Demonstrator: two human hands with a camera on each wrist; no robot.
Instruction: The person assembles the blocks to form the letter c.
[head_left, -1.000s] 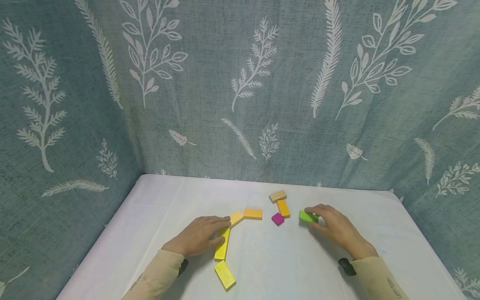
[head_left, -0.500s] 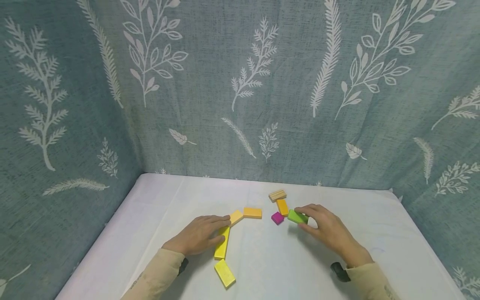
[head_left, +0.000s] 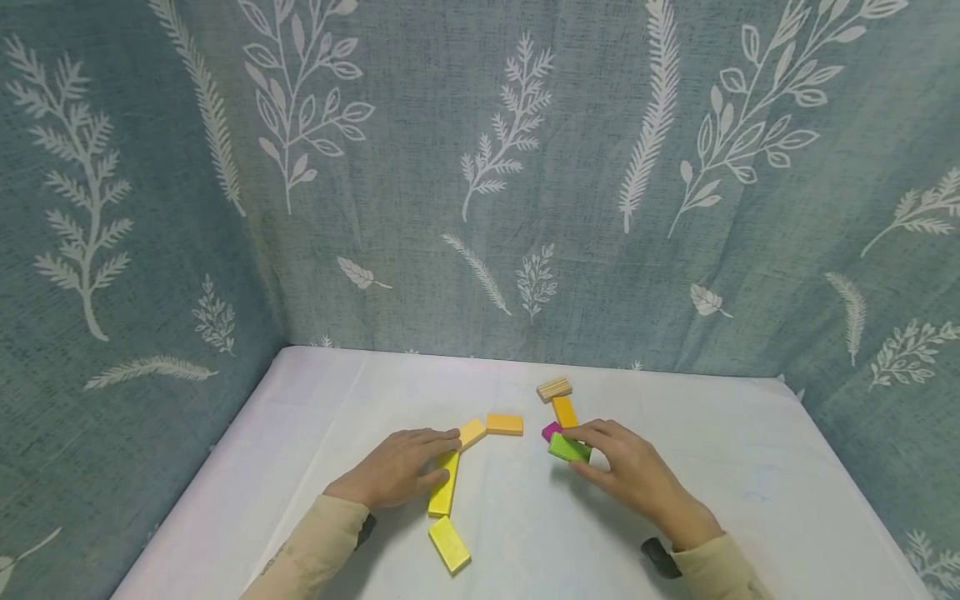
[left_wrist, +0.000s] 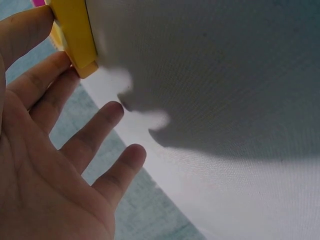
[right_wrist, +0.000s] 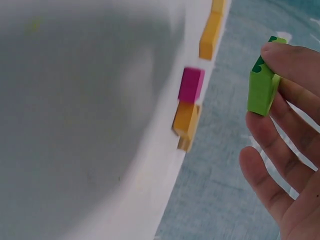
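My right hand (head_left: 637,471) pinches a bright green block (head_left: 568,448) between thumb and fingers, raised over the white table. Dark green marks show on the block's side (right_wrist: 259,65) in the right wrist view. From the head view, it partly covers a magenta block (head_left: 551,430). An orange block (head_left: 565,411) lies just behind. My left hand (head_left: 397,468) rests with extended fingers at a long yellow block (head_left: 444,487); its thumb and fingertips touch the block's edge (left_wrist: 76,35) in the left wrist view. A pale orange block (head_left: 472,435) sits by those fingertips.
An orange block (head_left: 505,425) lies between the hands, beside the pale orange one. A lighter yellow block (head_left: 449,545) is nearest the camera. A ridged wooden piece (head_left: 554,389) lies farthest back. Patterned teal cloth (head_left: 420,250) walls in the white table (head_left: 337,392).
My right hand has carried the green block leftward and slightly toward the camera, from right of the orange block to in front of the magenta one. My left hand has stayed in place.
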